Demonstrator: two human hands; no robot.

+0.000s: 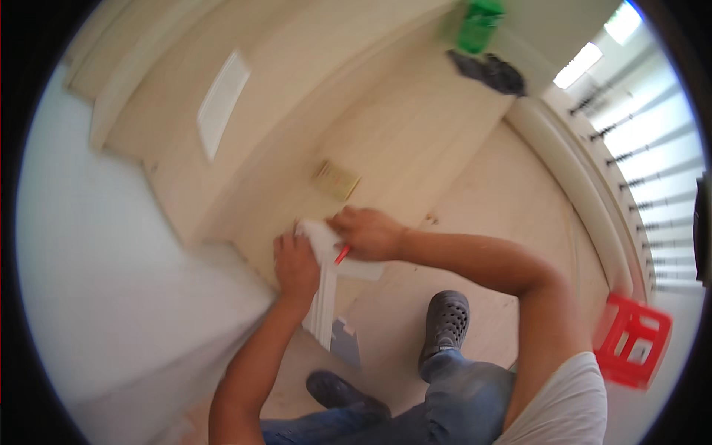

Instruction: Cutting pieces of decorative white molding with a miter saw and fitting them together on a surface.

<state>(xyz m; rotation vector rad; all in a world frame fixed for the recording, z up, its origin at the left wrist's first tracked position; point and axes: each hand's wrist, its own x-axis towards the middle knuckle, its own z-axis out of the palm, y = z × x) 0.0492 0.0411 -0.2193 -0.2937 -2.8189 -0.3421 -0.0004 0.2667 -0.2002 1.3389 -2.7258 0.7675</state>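
Note:
My left hand (pixel 296 268) presses its fingers on the upper end of a white moulded trim board (pixel 320 311), which lies lengthwise toward me by the wall. My right hand (pixel 368 233) is closed around a slim red pencil-like tool (pixel 342 255), whose exact kind blur hides. Its fingertips are at the trim's far end, close to my left hand. A white flat piece (pixel 361 270) shows under my right wrist. Just beyond both hands, a small yellowish rectangular block (pixel 337 180) rests on the pale wooden step.
Pale wooden stairs (pixel 170 133) rise at the left, with a white rectangular panel (pixel 224 104) on one. Far off are a green container (pixel 480 26) and dark cloth (pixel 489 72). A railing (pixel 630 159) runs along the right, and a red plastic crate (pixel 634 341) stands below it.

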